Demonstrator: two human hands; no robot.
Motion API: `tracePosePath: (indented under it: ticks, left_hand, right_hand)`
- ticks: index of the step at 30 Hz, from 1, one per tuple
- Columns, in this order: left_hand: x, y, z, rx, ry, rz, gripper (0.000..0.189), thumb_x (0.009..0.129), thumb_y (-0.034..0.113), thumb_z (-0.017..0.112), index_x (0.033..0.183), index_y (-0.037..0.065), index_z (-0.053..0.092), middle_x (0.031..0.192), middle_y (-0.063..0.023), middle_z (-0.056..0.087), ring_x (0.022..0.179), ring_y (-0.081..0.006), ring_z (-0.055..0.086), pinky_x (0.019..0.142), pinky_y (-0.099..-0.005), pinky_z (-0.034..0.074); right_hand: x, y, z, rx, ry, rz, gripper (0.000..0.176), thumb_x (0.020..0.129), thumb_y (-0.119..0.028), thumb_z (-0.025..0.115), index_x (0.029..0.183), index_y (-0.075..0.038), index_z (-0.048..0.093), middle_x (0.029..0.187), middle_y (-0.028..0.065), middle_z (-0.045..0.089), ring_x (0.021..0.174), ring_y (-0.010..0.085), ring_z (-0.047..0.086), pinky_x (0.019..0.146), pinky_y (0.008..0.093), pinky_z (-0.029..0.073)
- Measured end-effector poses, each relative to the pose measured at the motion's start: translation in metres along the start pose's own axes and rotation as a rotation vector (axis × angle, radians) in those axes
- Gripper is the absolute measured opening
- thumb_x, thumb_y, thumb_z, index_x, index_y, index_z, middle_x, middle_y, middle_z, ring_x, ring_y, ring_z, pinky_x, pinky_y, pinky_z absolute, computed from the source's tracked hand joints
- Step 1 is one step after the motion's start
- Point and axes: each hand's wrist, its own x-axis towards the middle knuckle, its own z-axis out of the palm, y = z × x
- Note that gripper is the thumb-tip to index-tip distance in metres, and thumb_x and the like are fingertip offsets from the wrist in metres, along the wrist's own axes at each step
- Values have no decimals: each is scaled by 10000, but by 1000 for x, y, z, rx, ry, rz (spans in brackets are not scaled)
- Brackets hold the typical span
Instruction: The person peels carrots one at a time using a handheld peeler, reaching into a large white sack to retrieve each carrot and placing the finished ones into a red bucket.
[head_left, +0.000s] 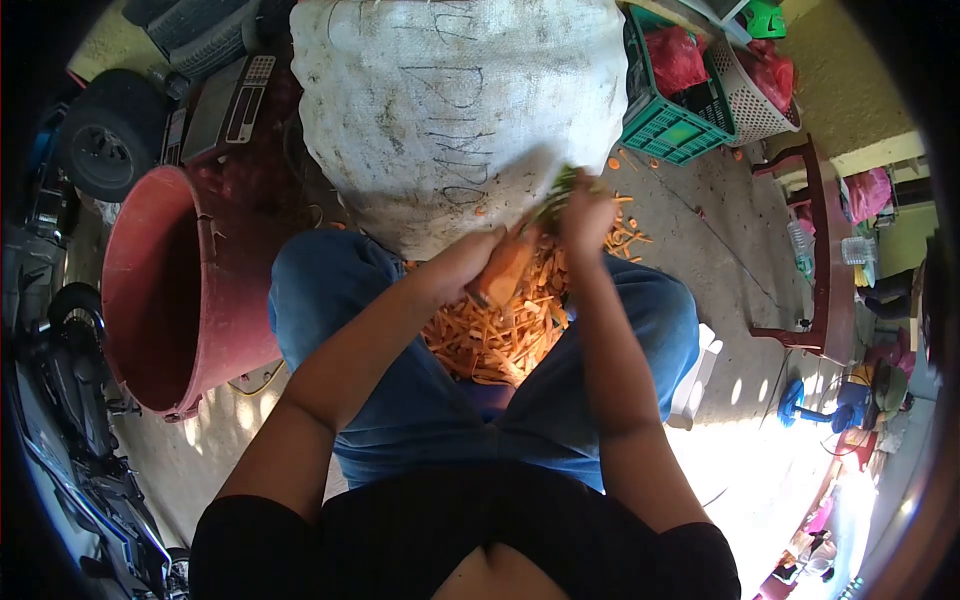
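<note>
Between my knees, my left hand (468,264) is closed around a thick orange carrot (505,270), held at a tilt. Leafy green stems (562,188) show just past the carrot's far end. My right hand (588,218) is curled beside those greens and smeared by motion. What its fingers grip is hidden; a faint grey blur lies near it. Below both hands, a heap of orange carrot strips (490,345) fills the space between my legs, and more strips lie near the right knee.
A large white woven sack (450,100) with handwriting stands directly ahead. To the left is a red tub (205,290) on its side. At the right are a green crate (675,125), a white basket (755,90) and a reddish wooden frame (825,250). A motorcycle (85,430) borders the left edge.
</note>
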Motion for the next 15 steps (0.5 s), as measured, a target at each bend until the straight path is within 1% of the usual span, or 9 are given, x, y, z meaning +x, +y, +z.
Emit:
tracePosePath:
  ticks: [1,3,4,6,7,8,10,12,15]
  left_hand:
    - [-4,-7,1,1,2,0,342,879,286,292,970,8,467,847,-100,553,756,-177,561,674,-306,466]
    - [-12,-25,4,205,-83,84,366,876,312,308,976,-8,455,853,-111,546,724,-185,568,640,-308,480]
    - [-11,-24,4,207,-89,81,366,876,312,308,976,-8,455,853,-111,546,724,-185,568,640,-308,480]
    - [-7,-17,1,-7,-35,-102,378,872,328,321,989,-13,435,872,-113,530,706,-200,569,599,-338,489]
    - [-3,-13,-3,-11,-34,-99,378,872,328,321,989,-13,435,872,-113,530,706,-200,569,599,-338,489]
    - [1,-8,-8,-129,-74,-71,379,870,334,323,995,-8,427,865,-114,527,714,-208,568,596,-355,489]
    - [8,-2,-15,-356,-154,-14,382,866,346,327,1008,1,413,850,-117,519,731,-224,566,591,-390,488]
    - [18,-6,-20,-390,-161,25,374,862,341,336,1015,12,423,875,-126,526,735,-219,568,611,-384,492]
    - [31,-16,-25,-513,-29,56,347,862,314,345,1015,19,441,883,-124,542,742,-204,567,609,-362,494]
  right_hand:
    - [28,18,-2,15,-21,157,328,810,-244,477,713,57,564,573,163,553,504,266,539,487,370,437]
    - [57,31,-21,229,142,339,347,817,-256,470,707,64,549,569,132,557,476,238,531,438,347,414]
    - [59,33,-22,227,147,342,347,817,-256,470,707,64,549,569,132,557,476,238,531,438,347,414]
    - [61,32,-24,521,210,446,340,821,-252,468,687,54,532,565,85,543,455,186,506,408,319,379]
    - [49,16,-26,665,160,446,316,821,-244,474,670,29,520,565,53,519,452,134,462,403,292,344]
    - [41,12,-19,661,154,444,316,821,-244,474,670,29,520,565,53,519,452,134,462,403,292,344]
    - [23,4,-9,658,-29,278,310,829,-247,464,681,16,533,564,38,505,456,101,426,408,266,333]
    - [-6,-20,-13,762,-250,239,312,833,-247,457,703,23,544,556,46,504,456,107,416,420,271,339]
    - [-39,-44,-22,462,-388,-22,288,823,-233,481,732,31,554,575,93,536,474,159,470,448,297,367]
